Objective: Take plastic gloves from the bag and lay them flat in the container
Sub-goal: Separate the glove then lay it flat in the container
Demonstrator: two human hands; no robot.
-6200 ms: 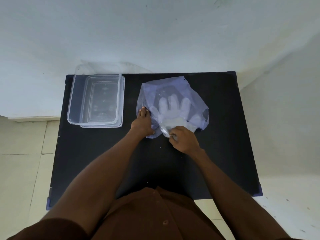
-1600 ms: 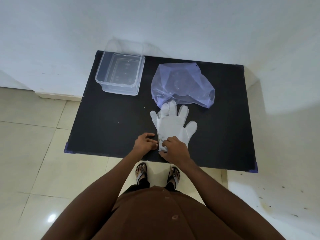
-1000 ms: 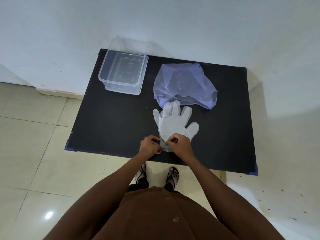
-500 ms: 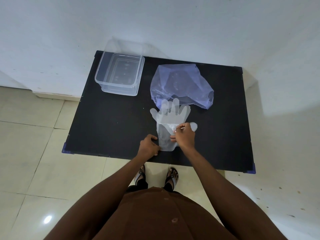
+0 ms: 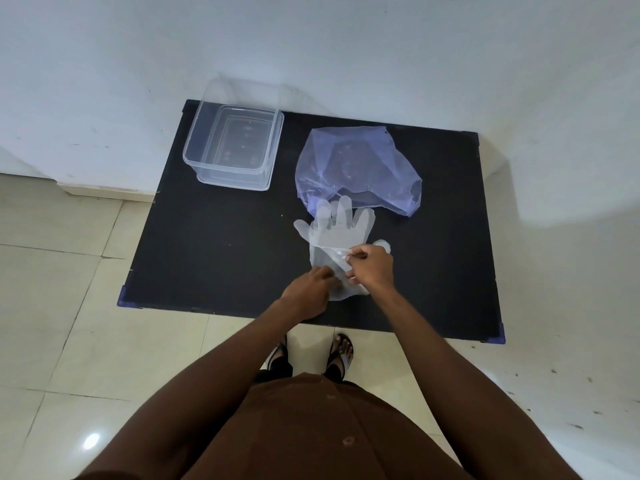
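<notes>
A stack of clear plastic gloves (image 5: 334, 226) lies on the black table (image 5: 221, 244), fingers pointing toward the wall. My right hand (image 5: 372, 266) pinches the top glove's cuff and has peeled it up off the pile. The fingers of my left hand (image 5: 308, 291) press down on the cuff end of the gloves underneath. Behind the gloves lies the crumpled bluish plastic bag (image 5: 356, 168), its mouth just touching the glove fingertips. The clear rectangular container (image 5: 235, 148) stands at the table's far left corner with nothing in it.
The table stands against a white wall (image 5: 311, 46). Cream floor tiles (image 5: 62, 271) surround it on the left and near side. My sandalled feet (image 5: 311, 355) stand just under the near table edge.
The gloves came out of the bag onto the table. In the last second my right hand moved up from the cuff edge, lifting the top glove's cuff; my left hand stayed at the cuff end.
</notes>
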